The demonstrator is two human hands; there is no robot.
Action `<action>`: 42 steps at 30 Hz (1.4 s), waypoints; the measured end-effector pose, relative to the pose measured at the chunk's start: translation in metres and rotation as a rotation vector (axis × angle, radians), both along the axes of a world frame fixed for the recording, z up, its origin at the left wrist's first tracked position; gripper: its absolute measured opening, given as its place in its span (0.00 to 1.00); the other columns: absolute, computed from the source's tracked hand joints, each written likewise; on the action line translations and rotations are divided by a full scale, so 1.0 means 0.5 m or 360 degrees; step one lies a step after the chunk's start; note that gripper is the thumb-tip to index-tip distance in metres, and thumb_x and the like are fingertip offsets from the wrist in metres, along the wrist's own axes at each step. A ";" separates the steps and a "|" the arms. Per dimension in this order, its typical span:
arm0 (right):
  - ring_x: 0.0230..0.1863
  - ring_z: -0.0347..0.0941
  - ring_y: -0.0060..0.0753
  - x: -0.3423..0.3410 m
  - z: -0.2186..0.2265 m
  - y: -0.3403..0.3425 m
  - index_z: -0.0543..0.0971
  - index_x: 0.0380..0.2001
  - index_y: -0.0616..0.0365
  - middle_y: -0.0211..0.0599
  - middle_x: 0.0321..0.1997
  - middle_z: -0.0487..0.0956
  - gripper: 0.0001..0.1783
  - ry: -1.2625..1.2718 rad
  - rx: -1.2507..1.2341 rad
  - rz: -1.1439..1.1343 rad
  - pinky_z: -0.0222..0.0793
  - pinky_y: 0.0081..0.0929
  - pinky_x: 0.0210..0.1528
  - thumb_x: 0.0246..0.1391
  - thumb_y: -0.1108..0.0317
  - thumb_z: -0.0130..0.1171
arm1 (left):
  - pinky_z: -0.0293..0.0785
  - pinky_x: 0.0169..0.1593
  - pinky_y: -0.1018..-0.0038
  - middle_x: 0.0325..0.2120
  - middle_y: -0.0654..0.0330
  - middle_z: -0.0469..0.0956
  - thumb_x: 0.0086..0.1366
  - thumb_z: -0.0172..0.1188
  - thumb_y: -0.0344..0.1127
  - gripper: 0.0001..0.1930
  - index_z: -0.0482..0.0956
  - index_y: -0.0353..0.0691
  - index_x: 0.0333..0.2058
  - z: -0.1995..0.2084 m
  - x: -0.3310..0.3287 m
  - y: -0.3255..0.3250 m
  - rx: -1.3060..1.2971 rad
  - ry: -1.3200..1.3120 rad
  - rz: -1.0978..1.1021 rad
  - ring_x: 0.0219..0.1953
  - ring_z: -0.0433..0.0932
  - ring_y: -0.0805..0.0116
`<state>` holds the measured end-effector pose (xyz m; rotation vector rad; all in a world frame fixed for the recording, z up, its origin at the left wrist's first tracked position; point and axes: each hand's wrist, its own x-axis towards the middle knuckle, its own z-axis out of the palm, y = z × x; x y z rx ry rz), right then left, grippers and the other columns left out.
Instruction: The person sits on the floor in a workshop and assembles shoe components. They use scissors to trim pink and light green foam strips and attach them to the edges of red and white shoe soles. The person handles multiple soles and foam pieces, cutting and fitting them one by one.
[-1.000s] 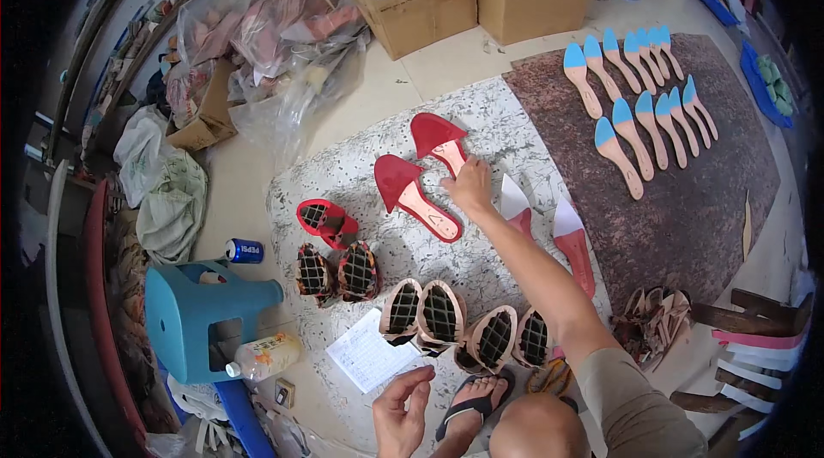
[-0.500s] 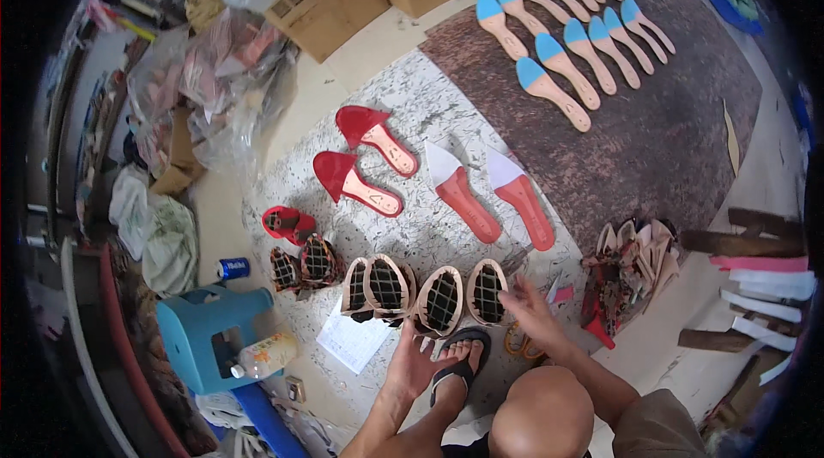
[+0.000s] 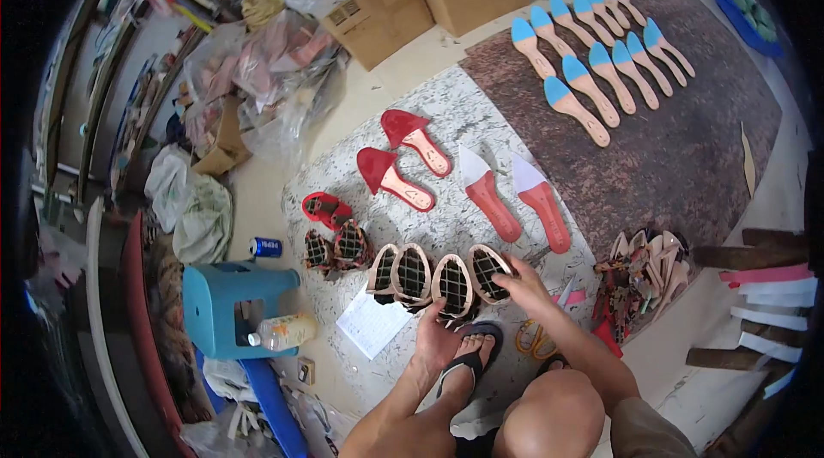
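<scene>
Several oval shoe uppers [image 3: 411,273] with pale pink rims and dark grid-patterned insides stand in a row before me. My right hand [image 3: 520,285] grips the side of the rightmost shoe upper [image 3: 489,274], which tilts to the left. My left hand [image 3: 439,339] holds the lower edge of the neighbouring shoe upper [image 3: 453,285]; its thumb lies on the rim and the other fingers are mostly hidden. Farther left are a red shoe upper [image 3: 323,210] and two dark patterned ones [image 3: 351,243]. A handwritten paper sheet [image 3: 372,323] lies beside my left hand.
Beyond lie red slippers [image 3: 396,175], red insoles [image 3: 542,216] with white toes, and rows of blue-tipped insoles [image 3: 580,108]. Folded uppers [image 3: 645,273] and yellow-handled scissors [image 3: 534,339] are at the right. A blue stool [image 3: 225,299], bottle [image 3: 287,332] and can [image 3: 265,247] stand left.
My right hand has closed on the rightmost shoe upper, which now leans over. My left thumb has come up onto its neighbour's rim. The whole view has shifted, so things appear farther right.
</scene>
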<state>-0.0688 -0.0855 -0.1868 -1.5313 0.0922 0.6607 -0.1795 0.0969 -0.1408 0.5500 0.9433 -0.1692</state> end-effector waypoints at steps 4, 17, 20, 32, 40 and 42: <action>0.53 0.75 0.34 0.035 -0.002 -0.018 0.71 0.60 0.60 0.40 0.53 0.79 0.29 0.0516 0.0281 0.0097 0.69 0.32 0.55 0.54 0.68 0.60 | 0.59 0.61 0.42 0.50 0.59 0.75 0.60 0.60 0.41 0.22 0.73 0.44 0.52 -0.004 -0.013 0.006 -0.0109 -0.0008 -0.0055 0.54 0.70 0.59; 0.60 0.69 0.33 -0.060 0.049 -0.087 0.62 0.66 0.59 0.40 0.61 0.72 0.35 0.0392 0.0498 -0.0069 0.67 0.33 0.60 0.56 0.70 0.61 | 0.66 0.63 0.50 0.50 0.48 0.76 0.59 0.55 0.33 0.25 0.70 0.32 0.55 -0.011 -0.050 -0.027 -0.0291 -0.0091 -0.0272 0.54 0.74 0.49; 0.58 0.70 0.32 -0.088 0.109 -0.124 0.63 0.65 0.62 0.40 0.61 0.72 0.34 0.0477 0.0401 -0.0185 0.67 0.32 0.60 0.56 0.69 0.60 | 0.66 0.64 0.50 0.53 0.52 0.74 0.57 0.54 0.27 0.31 0.63 0.40 0.62 0.061 -0.048 -0.048 -0.0180 -0.0112 -0.0355 0.57 0.73 0.52; 0.62 0.67 0.31 0.087 0.339 0.056 0.63 0.66 0.64 0.41 0.62 0.71 0.37 -0.0203 0.0897 0.0167 0.61 0.29 0.64 0.54 0.68 0.64 | 0.58 0.67 0.43 0.60 0.47 0.69 0.51 0.58 0.37 0.38 0.62 0.38 0.64 0.280 0.004 0.094 0.0185 -0.0811 0.0074 0.62 0.68 0.46; 0.55 0.73 0.30 0.105 0.345 0.373 0.65 0.64 0.65 0.41 0.57 0.75 0.35 0.0103 0.0791 0.1029 0.68 0.27 0.58 0.53 0.71 0.62 | 0.55 0.68 0.42 0.61 0.45 0.66 0.51 0.60 0.40 0.39 0.62 0.38 0.64 0.223 -0.140 0.246 0.0185 -0.0960 0.0621 0.64 0.63 0.44; 0.51 0.75 0.29 0.093 0.357 0.436 0.66 0.64 0.64 0.41 0.57 0.76 0.34 0.0225 0.0611 0.1187 0.70 0.26 0.54 0.54 0.71 0.61 | 0.55 0.68 0.42 0.61 0.45 0.66 0.51 0.60 0.40 0.39 0.62 0.38 0.63 0.189 -0.188 0.304 0.0185 -0.0908 0.0663 0.64 0.64 0.44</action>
